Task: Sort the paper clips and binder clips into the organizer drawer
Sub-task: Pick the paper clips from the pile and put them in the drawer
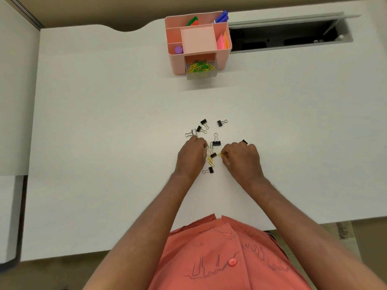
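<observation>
A person in a coral button-front shirt [226, 258] works over a scatter of clips at the middle of a white desk [104, 122], both hands down among them. The right hand [240, 158] pinches a yellow paper clip [220, 154] between thumb and fingertip, the fingers drawn narrow on it. The left hand [192, 155] is curled at the edge of the pile, its fingertips touching a clip near the knuckles; whether it has a firm hold there cannot be told. Between the hands lie more yellow paper clips [210, 160], and black binder clips [216, 142] sit around and beyond them, one partly hidden behind the right hand. Well apart, at the far edge of the desk, stands the pink organizer [173, 65], its clear drawer [201, 70] pulled out and already holding a heap of yellow and green paper clips. The step in hand appears to be gathering the last loose paper clips, with the binder clips still unsorted. The next move likely calls for a long reach forward to the drawer, keeping the thin clip from slipping out of the pinch.
</observation>
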The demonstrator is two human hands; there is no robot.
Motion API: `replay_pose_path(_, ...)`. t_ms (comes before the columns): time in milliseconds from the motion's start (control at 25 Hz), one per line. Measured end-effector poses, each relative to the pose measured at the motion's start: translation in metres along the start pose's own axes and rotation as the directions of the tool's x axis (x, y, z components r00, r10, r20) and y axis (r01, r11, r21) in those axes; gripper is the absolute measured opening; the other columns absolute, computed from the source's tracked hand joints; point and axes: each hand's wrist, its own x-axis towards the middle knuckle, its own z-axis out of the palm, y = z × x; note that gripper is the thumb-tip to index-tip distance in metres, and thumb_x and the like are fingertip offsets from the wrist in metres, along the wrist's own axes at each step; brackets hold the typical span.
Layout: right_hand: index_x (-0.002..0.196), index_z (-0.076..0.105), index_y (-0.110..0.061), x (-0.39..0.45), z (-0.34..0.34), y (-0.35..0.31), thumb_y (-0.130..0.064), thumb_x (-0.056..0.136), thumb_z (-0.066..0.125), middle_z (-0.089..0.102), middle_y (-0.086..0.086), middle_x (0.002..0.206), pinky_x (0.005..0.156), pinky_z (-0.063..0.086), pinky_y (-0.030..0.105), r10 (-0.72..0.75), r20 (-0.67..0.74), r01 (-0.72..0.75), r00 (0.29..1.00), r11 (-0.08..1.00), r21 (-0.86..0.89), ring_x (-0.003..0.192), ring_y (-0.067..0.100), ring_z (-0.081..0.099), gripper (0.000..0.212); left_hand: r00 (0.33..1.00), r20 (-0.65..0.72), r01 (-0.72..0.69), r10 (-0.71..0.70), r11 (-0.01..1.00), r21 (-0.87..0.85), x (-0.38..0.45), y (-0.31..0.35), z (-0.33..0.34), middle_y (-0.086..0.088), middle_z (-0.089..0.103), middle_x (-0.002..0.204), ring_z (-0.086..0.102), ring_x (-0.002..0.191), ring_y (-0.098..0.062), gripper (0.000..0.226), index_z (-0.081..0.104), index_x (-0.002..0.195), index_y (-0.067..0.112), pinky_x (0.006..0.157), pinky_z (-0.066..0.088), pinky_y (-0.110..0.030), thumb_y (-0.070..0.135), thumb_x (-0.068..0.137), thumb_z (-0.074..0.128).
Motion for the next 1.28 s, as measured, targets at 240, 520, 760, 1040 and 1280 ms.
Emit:
replay_pose_path(240, 0.083, 0.067, -0.018, 0.005, 0.001, -0.009, -0.017, 0.081, 0.066, 0.065, -0.001, 0.075, 0.072, 0.036, 0.037, 0.05, 0.01, -0.05, 0.999, 0.998, -0.05, 0.074, 0.025, 0.059, 0.003, 0.999, 0.043, 0.005, -0.009, 0.997, 0.079, 0.002, 0.004, -0.003, -0.007, 0.056, 0.111, 0.056, 0.098, -0.026, 0.013, 0.061, 0.103, 0.008, 0.076, 0.051, -0.039, 0.008, 0.093, 0.053)
replay_pose_path(520, 0.095, 0.069, -0.021, 0.01, 0.0, -0.001, -0.02, 0.089, 0.062, 0.069, -0.005, 0.085, 0.081, 0.038, 0.036, 0.082, 0.085, -0.093, 0.993, 0.987, 0.134, 0.083, 0.02, 0.063, 0.009, 0.998, 0.05, -0.042, 0.039, 0.997, 0.065, -0.005, -0.001, -0.006, -0.006, 0.06, 0.104, 0.057, 0.091, -0.027, 0.017, 0.058, 0.103, 0.011, 0.073, 0.049, -0.038, 0.003, 0.09, 0.05)
replay_pose_path(760, 0.099, 0.072, -0.024, 0.015, -0.011, 0.0, -0.024, 0.089, 0.063, 0.069, -0.012, 0.084, 0.09, 0.052, 0.039, 0.2, 0.191, -0.267, 0.961, 0.851, 0.452, 0.081, 0.012, 0.063, 0.013, 0.986, 0.139, -0.073, 0.097, 0.983, -0.167, -0.018, -0.027, -0.013, 0.006, 0.067, 0.098, 0.062, 0.085, -0.014, 0.022, 0.068, 0.11, 0.022, 0.078, 0.051, -0.031, 0.013, 0.093, 0.057)
replay_pose_path(1040, 0.104, 0.072, -0.021, 0.027, -0.016, -0.011, -0.027, 0.096, 0.064, 0.071, -0.008, 0.092, 0.091, 0.048, 0.043, 0.051, 0.085, -0.08, 0.995, 0.919, 0.387, 0.091, 0.017, 0.064, 0.013, 0.979, 0.101, -0.191, 0.178, 0.973, 0.133, -0.029, -0.015, -0.004, 0.005, 0.067, 0.111, 0.063, 0.1, -0.019, 0.026, 0.065, 0.123, 0.026, 0.083, 0.048, -0.038, 0.027, 0.098, 0.059)
replay_pose_path(1280, 0.109, 0.072, -0.024, 0.049, -0.012, -0.025, -0.033, 0.102, 0.054, 0.071, -0.004, 0.096, 0.09, 0.043, 0.041, -0.031, 0.127, 0.008, 0.991, 0.984, 0.176, 0.095, 0.022, 0.062, 0.021, 0.991, 0.094, -0.102, 0.096, 0.993, 0.065, -0.028, -0.008, -0.007, -0.002, 0.063, 0.106, 0.062, 0.09, -0.026, 0.018, 0.07, 0.105, 0.017, 0.08, 0.05, -0.038, 0.015, 0.099, 0.053)
